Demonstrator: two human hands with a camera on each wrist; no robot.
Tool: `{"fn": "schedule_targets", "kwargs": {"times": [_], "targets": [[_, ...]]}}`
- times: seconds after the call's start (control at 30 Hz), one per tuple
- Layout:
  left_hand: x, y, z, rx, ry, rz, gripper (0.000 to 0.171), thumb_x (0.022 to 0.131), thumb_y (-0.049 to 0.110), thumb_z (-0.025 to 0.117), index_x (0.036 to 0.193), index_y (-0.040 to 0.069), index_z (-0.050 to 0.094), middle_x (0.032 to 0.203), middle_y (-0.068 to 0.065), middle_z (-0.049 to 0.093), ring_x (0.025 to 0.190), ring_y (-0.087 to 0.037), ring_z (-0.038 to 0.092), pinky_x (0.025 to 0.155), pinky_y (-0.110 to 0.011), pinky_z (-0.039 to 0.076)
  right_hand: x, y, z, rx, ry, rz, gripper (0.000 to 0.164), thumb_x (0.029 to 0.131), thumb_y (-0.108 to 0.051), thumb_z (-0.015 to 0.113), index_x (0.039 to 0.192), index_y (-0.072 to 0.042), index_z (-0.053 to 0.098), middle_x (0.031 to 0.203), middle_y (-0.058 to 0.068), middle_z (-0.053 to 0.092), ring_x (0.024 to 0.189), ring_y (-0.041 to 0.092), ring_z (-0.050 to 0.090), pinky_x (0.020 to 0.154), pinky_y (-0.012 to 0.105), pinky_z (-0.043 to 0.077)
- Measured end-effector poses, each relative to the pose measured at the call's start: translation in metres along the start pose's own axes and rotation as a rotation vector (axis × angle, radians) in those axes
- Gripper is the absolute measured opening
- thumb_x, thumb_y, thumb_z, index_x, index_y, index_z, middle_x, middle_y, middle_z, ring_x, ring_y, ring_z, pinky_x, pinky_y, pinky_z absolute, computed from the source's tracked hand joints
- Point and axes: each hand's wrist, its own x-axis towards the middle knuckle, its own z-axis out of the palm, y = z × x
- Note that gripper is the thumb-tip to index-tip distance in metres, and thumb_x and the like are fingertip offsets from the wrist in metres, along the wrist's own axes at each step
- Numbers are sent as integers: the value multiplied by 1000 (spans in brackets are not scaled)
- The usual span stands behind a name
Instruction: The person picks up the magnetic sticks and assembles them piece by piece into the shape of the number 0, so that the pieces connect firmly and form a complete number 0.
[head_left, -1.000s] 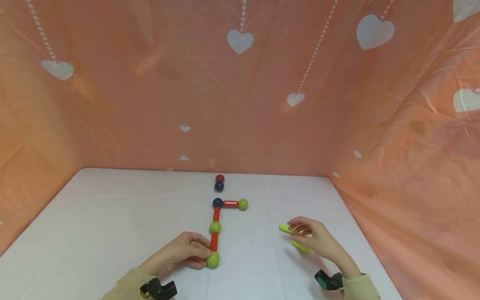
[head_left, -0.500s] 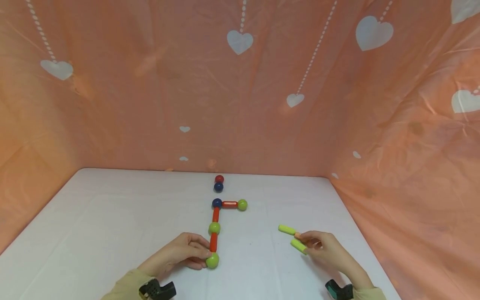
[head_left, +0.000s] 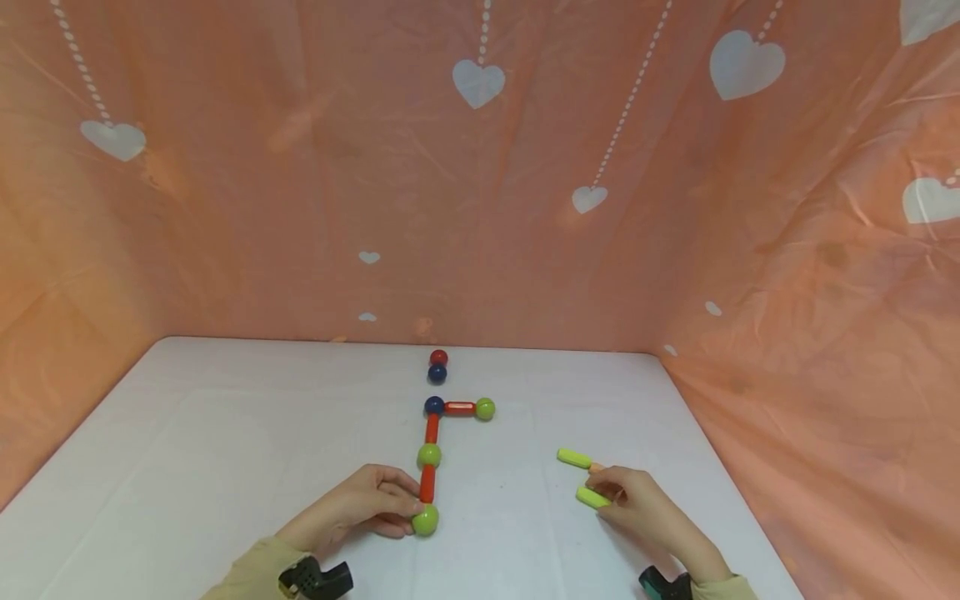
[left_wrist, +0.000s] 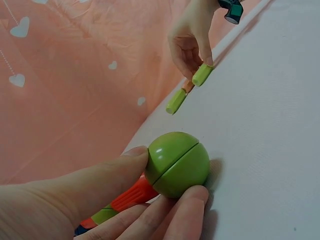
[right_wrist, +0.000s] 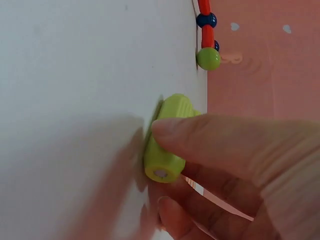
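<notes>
My left hand (head_left: 378, 502) pinches the green ball (head_left: 425, 520) at the near end of a magnetic ball-and-rod chain; in the left wrist view, thumb and fingertips sit on opposite sides of that ball (left_wrist: 177, 165). From it runs a red rod (head_left: 427, 484), a second green ball (head_left: 430, 455), another red rod (head_left: 432, 429) and a dark blue ball (head_left: 434, 406). On the right, my right hand (head_left: 633, 498) holds a yellow-green magnetic rod (head_left: 592, 497), its thumb across the rod (right_wrist: 167, 145) in the right wrist view. A second yellow-green rod (head_left: 573, 457) lies just beyond the fingertips.
From the dark blue ball, a red rod (head_left: 460, 408) branches right to a green ball (head_left: 485, 408). Behind, a red ball (head_left: 438, 357) and a dark blue ball (head_left: 437, 374) sit close together. The white table (head_left: 247, 417) is backed by an orange cloth (head_left: 420, 183) with hearts.
My right hand has drawn back from over the far rod and taken hold of the near one, which has turned slightly and shifted left. My left hand has stayed on the green ball.
</notes>
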Motion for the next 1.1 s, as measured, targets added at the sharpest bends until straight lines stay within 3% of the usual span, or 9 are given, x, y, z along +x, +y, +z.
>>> {"fn": "schedule_targets", "kwargs": {"times": [0.33, 0.57, 0.77, 1.1], "targets": [[1, -1, 0, -5, 1, -1, 40, 82, 19, 77, 110, -4, 61, 91, -14, 71, 73, -21, 69, 67, -32, 58, 10, -19, 7, -23, -4, -90, 20, 81, -1, 73, 97, -11, 69, 90, -6, 64, 80, 8, 59, 67, 26, 51], [2, -3, -1, -17, -11, 9, 41, 82, 21, 77, 111, -4, 61, 91, -14, 71, 74, -21, 68, 68, -31, 58, 30, -44, 16, 35, -35, -207, 17, 84, -13, 74, 100, -18, 69, 87, -9, 65, 81, 6, 59, 72, 28, 52], [2, -2, 0, -4, -3, 11, 40, 82, 20, 77, 111, -3, 61, 91, -13, 71, 72, -20, 68, 68, -31, 58, 49, -65, 30, 66, -110, -255, 21, 85, -12, 74, 103, -22, 69, 92, -15, 64, 85, 4, 59, 76, 27, 52], [1, -1, 0, 1, 6, 0, 38, 82, 18, 77, 110, -4, 62, 90, -13, 71, 70, -19, 68, 67, -30, 58, 73, -85, 65, 171, -263, -287, 26, 85, -6, 72, 109, -15, 68, 99, -12, 64, 88, 3, 58, 79, 23, 51]]}}
